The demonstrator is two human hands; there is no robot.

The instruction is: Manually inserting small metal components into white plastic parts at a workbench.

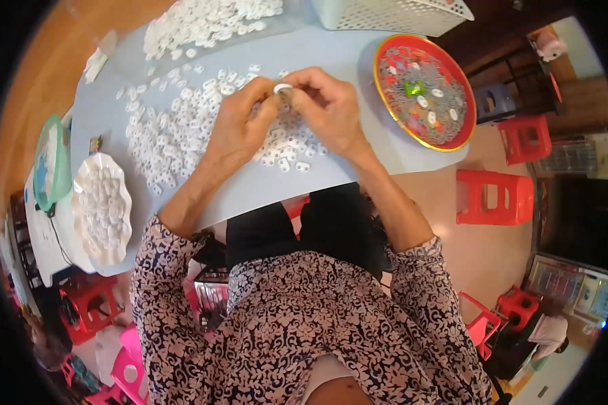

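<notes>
Over the middle of the table, both my hands meet at a small white plastic piece (pixel 282 88). My left hand (pixel 242 121) is closed, its thumb and fingers pinching the piece from one side. From the other side my right hand (pixel 327 111) grips it, fingers curled in. The fingers hide most of the piece's underside. Loose white plastic pieces (pixel 175 128) with two dark holes each lie spread under and around my hands. To the right, a red round tray (pixel 462 73) with a gold rim holds many small grey metal parts, a green item and several white pieces.
A bigger heap of white pieces (pixel 209 23) lies on clear plastic at the far side. The white perforated basket (pixel 392 21) stands at the back. A scalloped white plate (pixel 81 233) with pieces and a green basket (pixel 66 162) are at left. Red stools (pixel 479 196) stand right.
</notes>
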